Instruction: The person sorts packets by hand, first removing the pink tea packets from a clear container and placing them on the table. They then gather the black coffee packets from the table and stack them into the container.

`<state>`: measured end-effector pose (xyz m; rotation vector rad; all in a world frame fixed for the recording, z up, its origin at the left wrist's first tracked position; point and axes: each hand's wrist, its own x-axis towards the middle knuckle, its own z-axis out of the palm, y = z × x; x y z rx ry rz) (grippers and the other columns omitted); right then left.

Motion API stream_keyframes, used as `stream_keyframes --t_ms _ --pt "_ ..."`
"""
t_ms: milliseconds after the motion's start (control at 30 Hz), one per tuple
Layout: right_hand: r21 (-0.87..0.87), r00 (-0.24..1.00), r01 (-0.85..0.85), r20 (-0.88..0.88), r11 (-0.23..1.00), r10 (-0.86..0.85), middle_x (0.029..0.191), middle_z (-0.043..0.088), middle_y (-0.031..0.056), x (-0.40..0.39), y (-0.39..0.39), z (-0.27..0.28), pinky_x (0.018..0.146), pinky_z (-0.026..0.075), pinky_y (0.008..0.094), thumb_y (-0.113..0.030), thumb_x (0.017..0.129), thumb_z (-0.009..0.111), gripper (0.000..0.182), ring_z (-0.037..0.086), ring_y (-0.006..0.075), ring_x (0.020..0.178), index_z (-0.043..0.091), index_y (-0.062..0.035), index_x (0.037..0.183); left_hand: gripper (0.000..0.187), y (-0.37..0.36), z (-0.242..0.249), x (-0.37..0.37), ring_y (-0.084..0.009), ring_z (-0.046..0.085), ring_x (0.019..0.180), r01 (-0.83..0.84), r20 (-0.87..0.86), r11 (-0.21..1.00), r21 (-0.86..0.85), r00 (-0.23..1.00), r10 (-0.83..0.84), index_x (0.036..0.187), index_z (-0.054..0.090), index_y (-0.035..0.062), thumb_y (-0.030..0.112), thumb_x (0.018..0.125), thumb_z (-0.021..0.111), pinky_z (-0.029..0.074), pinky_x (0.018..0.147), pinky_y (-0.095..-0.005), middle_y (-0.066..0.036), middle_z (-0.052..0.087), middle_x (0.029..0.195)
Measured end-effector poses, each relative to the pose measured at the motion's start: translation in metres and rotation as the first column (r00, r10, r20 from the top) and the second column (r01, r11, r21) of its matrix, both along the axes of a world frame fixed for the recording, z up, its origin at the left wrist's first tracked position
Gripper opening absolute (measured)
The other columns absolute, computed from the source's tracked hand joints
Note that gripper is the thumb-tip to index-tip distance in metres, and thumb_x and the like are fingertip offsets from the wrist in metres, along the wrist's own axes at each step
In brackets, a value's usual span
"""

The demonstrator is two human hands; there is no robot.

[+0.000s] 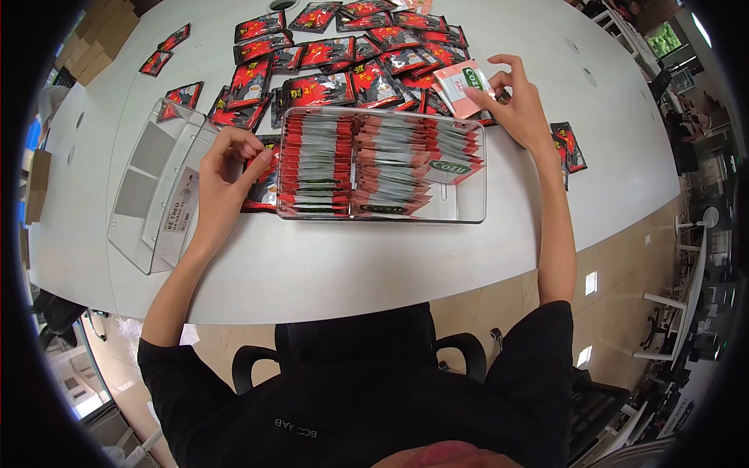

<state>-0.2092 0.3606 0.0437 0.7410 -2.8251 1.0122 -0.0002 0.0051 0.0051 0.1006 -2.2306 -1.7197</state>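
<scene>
My right hand (515,101) pinches a pink and white tea sachet (459,87) with green "Cozy" lettering, just beyond the back right corner of a clear plastic box (462,209). Rows of upright sachets fill most of that box: red and grey ones (316,160) at left, pinkish ones (390,160) in the middle. One sachet (452,168) leans at an angle at right. Beside the box's left wall, my left hand (226,171) is loosely closed, its thumb near the curled fingers and nothing visible in them. A red and black packet (265,183) lies partly hidden by it.
Many red and black packets (324,90) are heaped behind the box, with a few scattered left and two (572,146) at right. A clear plastic holder (144,195) with a printed label lies left of my left hand. The white table (351,273) curves along its front edge.
</scene>
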Motion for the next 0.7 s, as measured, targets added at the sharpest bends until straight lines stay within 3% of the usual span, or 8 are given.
stream_keyframes --t_ms 100,167,233,333,367,433,633,700 --pt "-0.121 0.992 -0.051 -0.121 0.991 0.036 0.076 0.065 0.0034 -0.009 0.008 0.001 0.076 0.047 0.0269 -0.024 0.088 0.076 0.047 0.06 0.0109 0.078 0.052 -0.0024 0.122 0.013 -0.001 -0.001 0.0 -0.0061 0.045 0.084 0.0 -0.002 1.0 -0.005 1.0 0.0 0.095 0.058 0.0042 0.0 0.09 0.069 0.038 0.079 -0.0207 0.003 0.051 0.088" --pt "-0.41 0.983 -0.154 -0.156 0.899 0.097 0.077 0.065 0.0008 -0.017 0.012 0.005 0.077 0.045 0.0255 -0.012 0.083 0.079 0.049 0.06 0.0085 0.079 0.052 -0.0033 0.124 0.013 -0.001 -0.001 0.0 -0.0061 0.045 0.084 0.003 -0.009 1.0 -0.006 1.0 -0.003 0.095 0.058 0.0044 0.0 0.09 0.069 0.038 0.079 -0.0207 0.003 0.051 0.088" --pt "-0.532 0.993 -0.114 -0.046 0.839 0.106 0.081 0.064 -0.001 -0.008 0.015 0.017 0.079 0.044 0.0255 -0.009 0.083 0.079 0.05 0.06 0.0081 0.083 0.053 -0.0037 0.125 0.012 -0.001 0.0 0.0 -0.0061 0.045 0.083 -0.001 0.004 1.0 -0.007 1.0 0.001 0.094 0.058 0.0047 0.0 0.09 0.069 0.038 0.079 -0.0207 0.004 0.051 0.087" --pt "-0.734 0.943 -0.249 -0.036 0.631 0.331 0.087 0.06 0.0002 -0.002 0.022 0.026 0.077 0.046 0.0279 -0.004 0.085 0.075 0.043 0.058 0.0111 0.087 0.054 -0.0023 0.123 0.013 -0.001 -0.002 -0.001 -0.0061 0.044 0.082 -0.008 -0.019 1.0 -0.011 1.0 0.007 0.092 0.058 0.0051 0.001 0.089 0.07 0.037 0.078 -0.0206 0.004 0.051 0.085" --pt "-0.733 0.94 -0.253 -0.033 0.631 0.339 0.087 0.06 0.0002 0.004 0.02 0.028 0.077 0.046 0.0279 -0.004 0.085 0.075 0.043 0.058 0.0111 0.087 0.054 -0.0023 0.123 0.013 -0.001 -0.002 -0.001 -0.0061 0.044 0.082 -0.016 -0.017 1.0 -0.008 1.0 0.016 0.092 0.058 0.0051 0.001 0.089 0.07 0.037 0.078 -0.0206 0.004 0.051 0.085" --pt "-0.856 0.823 -0.346 -0.081 0.385 0.562 0.085 0.056 0.0013 0.017 0.012 0.033 0.073 0.046 0.0263 -0.002 0.085 0.073 0.037 0.056 0.0119 0.082 0.055 -0.0022 0.117 0.013 -0.001 -0.002 -0.001 -0.0061 0.044 0.081 -0.009 -0.017 1.0 0.019 1.0 0.009 0.092 0.058 0.0051 0.001 0.088 0.07 0.037 0.077 -0.0204 0.004 0.051 0.085" --pt "-0.772 0.724 -0.494 -0.111 0.4 0.68 0.081 0.055 0.0039 0.045 -0.01 0.036 0.063 0.047 0.0259 0.0 0.078 0.076 0.034 0.054 0.0122 0.074 0.059 -0.0014 0.107 0.014 -0.001 -0.003 -0.003 -0.0055 0.043 0.08 -0.001 -0.03 1.0 0.018 1.0 0.001 0.092 0.059 0.005 0.0 0.088 0.07 0.036 0.076 -0.0203 0.004 0.051 0.085" --pt "-0.554 0.708 -0.66 -0.234 0.507 0.666 0.082 0.059 0.0045 0.048 -0.015 0.036 0.059 0.043 0.0234 0.001 0.076 0.077 0.028 0.054 0.0116 0.073 0.063 -0.0013 0.1 0.013 -0.002 -0.003 -0.003 -0.0053 0.042 0.08 -0.005 -0.025 1.0 0.019 1.0 0.005 0.092 0.059 0.005 0.0 0.088 0.07 0.036 0.076 -0.0202 0.004 0.051 0.085"
